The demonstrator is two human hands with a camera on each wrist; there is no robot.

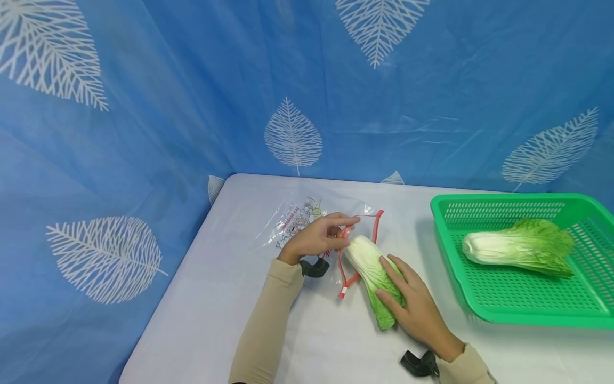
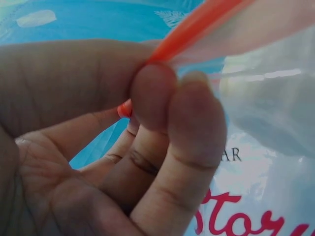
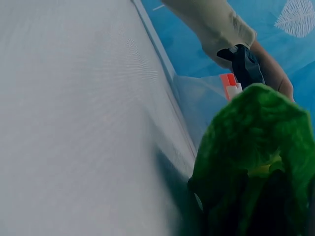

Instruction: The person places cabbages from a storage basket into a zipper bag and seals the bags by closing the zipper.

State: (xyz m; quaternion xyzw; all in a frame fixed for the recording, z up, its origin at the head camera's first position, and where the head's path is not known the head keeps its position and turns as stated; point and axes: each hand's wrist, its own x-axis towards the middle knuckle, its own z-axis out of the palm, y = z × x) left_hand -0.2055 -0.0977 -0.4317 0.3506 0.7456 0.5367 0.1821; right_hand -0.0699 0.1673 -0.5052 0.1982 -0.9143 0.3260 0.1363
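Note:
A clear zip bag with printed cartoon figures and a red zip edge lies on the white table. My left hand pinches that red edge between thumb and fingers, and the bag's mouth is spread apart. My right hand grips a napa cabbage from its right side, fingers over the leaves. The cabbage's white base points into the bag's mouth, close to the left fingertips. Its green leafy end faces the right wrist camera, where the right fingers are dark shapes below it.
A green plastic basket stands at the right of the table, with another napa cabbage lying in it. Blue cloth with white leaf prints hangs behind and to the left of the table.

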